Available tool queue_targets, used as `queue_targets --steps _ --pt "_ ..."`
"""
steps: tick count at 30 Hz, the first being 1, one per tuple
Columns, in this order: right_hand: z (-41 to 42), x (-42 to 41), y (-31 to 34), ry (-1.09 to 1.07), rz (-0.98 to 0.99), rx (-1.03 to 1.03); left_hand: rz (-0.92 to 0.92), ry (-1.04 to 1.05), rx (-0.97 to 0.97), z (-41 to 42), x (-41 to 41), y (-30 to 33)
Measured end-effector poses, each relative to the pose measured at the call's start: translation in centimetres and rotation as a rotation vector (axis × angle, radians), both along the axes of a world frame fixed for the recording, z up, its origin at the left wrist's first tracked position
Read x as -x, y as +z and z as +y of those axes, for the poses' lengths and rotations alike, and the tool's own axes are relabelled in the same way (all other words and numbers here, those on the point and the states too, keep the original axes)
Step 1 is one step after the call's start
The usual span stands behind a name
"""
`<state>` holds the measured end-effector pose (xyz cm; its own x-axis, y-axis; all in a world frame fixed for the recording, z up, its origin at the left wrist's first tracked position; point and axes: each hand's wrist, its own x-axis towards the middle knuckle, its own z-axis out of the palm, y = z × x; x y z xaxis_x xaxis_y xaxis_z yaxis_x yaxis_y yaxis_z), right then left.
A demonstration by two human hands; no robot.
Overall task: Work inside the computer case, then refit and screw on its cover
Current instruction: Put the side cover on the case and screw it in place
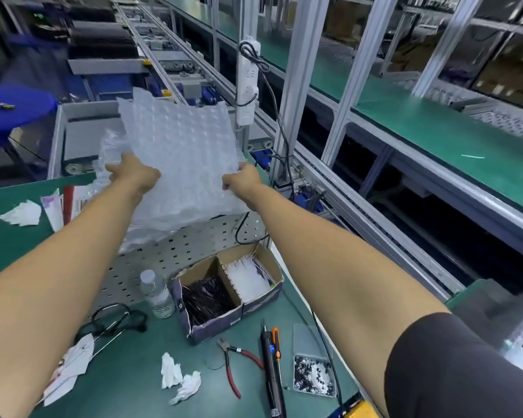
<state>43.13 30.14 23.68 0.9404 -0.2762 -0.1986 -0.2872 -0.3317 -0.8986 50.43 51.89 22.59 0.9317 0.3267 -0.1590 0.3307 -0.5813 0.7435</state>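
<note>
Both arms stretched out over the bench. Left hand (pixel 136 175) grips the left edge of a bubble wrap sheet (pixel 181 152), fingers curled round it; right hand (pixel 242 181) pinches its right edge. Sheet is held up off the green mat (pixel 6 236), tilted toward the camera, at 12 o'clock from the hands. Computer case: can't identify it for sure; a perforated metal panel (pixel 175 254) lies flat under the sheet, partly covered by it. Cardboard box (pixel 227 297) with two compartments sits at 6 o'clock from the panel, black cable ties in the left one, white in the right. Water bottle (pixel 157 294) upright at 9 o'clock of the box. Red-handled cutters (pixel 234 362), electric screwdriver (pixel 271 366) and clear screw tray (pixel 313 369) at 5 o'clock of the box.
</note>
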Motion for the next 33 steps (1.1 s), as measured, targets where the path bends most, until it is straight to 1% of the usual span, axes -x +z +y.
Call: queue_targets --steps 3,6,8,11,13,15,17,18,19,20,21,22,23,25,26,28,29,33 --pt "0.9 0.5 -0.1 0.026 -0.043 -0.055 -0.038 0.018 -0.059 -0.7 0.3 0.7" --pt "1.6 1.1 0.0 0.033 -0.09 -0.094 -0.164 0.027 -0.189 -0.6 0.6 1.0" --pt "1.5 1.2 0.1 0.037 -0.134 -0.073 -0.24 -0.018 -0.246 -0.6 0.9 1.0" --pt "1.2 1.6 0.4 0.067 -0.184 -0.01 -0.337 -0.087 -0.247 -0.6 1.3 1.0" --pt "1.0 1.8 0.6 0.089 -0.199 0.016 -0.296 -0.113 -0.182 -0.2 1.2 0.8" --pt "1.1 1.7 0.9 0.112 -0.164 0.056 -0.174 -0.133 -0.093 0.2 1.1 0.4" --pt "1.2 1.8 0.8 0.131 -0.096 0.042 -0.049 -0.084 -0.092 0.4 1.2 0.0" --pt "1.3 1.7 0.6 0.144 -0.077 0.029 -0.036 -0.041 -0.139 0.5 1.4 -0.2" --pt "1.3 1.6 0.4 0.156 -0.075 0.03 -0.068 -0.014 -0.196 0.6 1.5 -0.2" --pt "1.3 1.6 0.1 0.149 -0.081 0.101 -0.121 -0.016 -0.217 0.6 1.5 -0.4" --pt "1.2 1.4 -0.4 0.11 -0.088 0.223 -0.163 -0.046 -0.18 0.7 1.5 -0.6" --pt "1.1 1.2 -0.9 0.013 -0.088 0.339 -0.176 -0.081 -0.102 0.8 1.5 -0.8" --pt "1.1 1.1 -1.4 -0.114 -0.062 0.371 -0.169 -0.099 -0.034 0.9 1.5 -1.0" --pt "1.2 1.3 -2.4 -0.361 0.065 0.265 -0.154 -0.097 0.032 1.0 1.4 -1.2" --pt "1.2 1.4 -2.9 -0.432 0.138 0.162 -0.159 -0.092 0.054 1.0 1.3 -1.1" --pt "1.5 1.3 -3.3 -0.472 0.186 -0.029 -0.176 -0.077 0.098 0.9 1.0 -0.6" --pt "1.6 1.2 -3.3 -0.457 0.169 -0.065 -0.179 -0.072 0.124 0.9 0.7 -0.3" --pt "1.9 0.4 -2.5 -0.328 0.076 0.041 -0.149 -0.088 0.296 1.5 -0.8 1.0"
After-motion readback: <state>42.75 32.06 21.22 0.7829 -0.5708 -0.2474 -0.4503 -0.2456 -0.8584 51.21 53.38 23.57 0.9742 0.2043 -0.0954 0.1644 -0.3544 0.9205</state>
